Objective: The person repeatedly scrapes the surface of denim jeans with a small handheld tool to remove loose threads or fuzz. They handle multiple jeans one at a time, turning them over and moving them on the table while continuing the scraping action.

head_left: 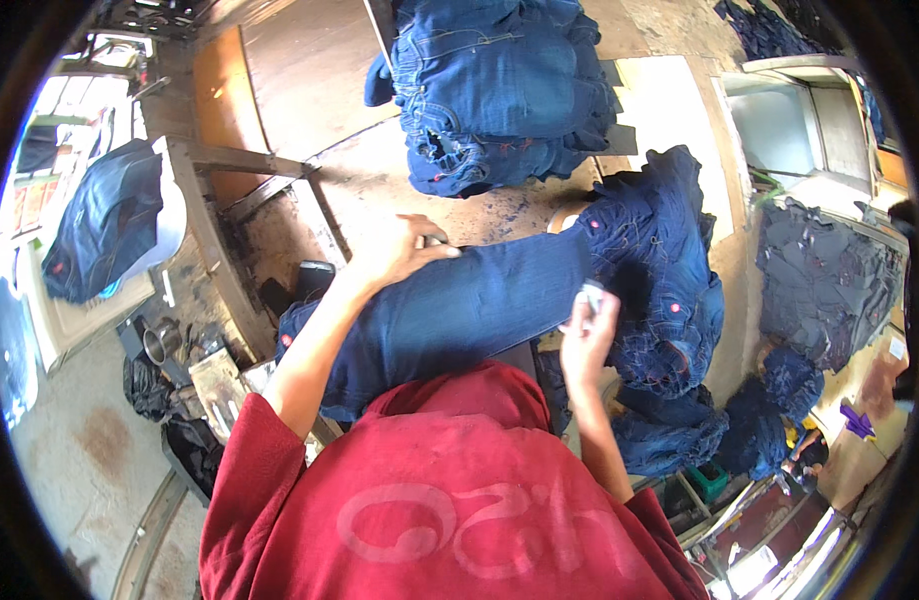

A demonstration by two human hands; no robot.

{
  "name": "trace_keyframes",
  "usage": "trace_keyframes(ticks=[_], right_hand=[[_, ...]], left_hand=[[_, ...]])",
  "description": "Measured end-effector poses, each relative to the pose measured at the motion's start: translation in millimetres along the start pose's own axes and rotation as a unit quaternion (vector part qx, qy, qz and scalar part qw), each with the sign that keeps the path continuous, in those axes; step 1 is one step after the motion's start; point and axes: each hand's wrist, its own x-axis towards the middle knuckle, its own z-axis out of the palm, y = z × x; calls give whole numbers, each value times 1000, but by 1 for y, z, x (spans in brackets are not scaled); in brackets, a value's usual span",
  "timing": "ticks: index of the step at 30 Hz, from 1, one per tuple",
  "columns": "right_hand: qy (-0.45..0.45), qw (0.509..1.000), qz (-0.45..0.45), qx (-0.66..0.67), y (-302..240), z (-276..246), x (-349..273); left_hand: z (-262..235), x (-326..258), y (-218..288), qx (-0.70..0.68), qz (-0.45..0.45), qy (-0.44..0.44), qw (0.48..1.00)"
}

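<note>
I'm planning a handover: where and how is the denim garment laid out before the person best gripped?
Probably pinch the denim garment at its flat right-hand end, coming from above: the edge there looks straight, but heaped denim crowds it on the right, and the left forearm crosses its other end.

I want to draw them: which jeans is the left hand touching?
The flat jeans just in front of the red shirt; the left hand rests on their far edge. The stack, the heap and the far-left jeans are all apart from that hand.

Trousers (459, 300) before person (459, 490); jeans stack (499, 90) beyond; jeans heap (669, 270) right, cloth pile (824, 280) farther right.
</note>
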Motion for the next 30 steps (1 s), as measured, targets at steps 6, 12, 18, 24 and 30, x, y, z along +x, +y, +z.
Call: trace_keyframes(ticks=[6,12,18,24,30], right_hand=[[-61,817,499,282,61,-34,35],[42,897,386,210,123,-35,78],[109,959,263,-17,196,-26,145],[128,971,72,-191,103,-20,97],[-177,973,-141,-47,-70,75,-75]], left_hand=[[-65,-130,-11,69,-133,81,985],[-20,-160,-4,61,-128,157,977],[9,-131,-10,66,-12,161,985],[-2,-107,-34,129,10,146,981],[-34,-81,-58,-132,-61,-95,985]])
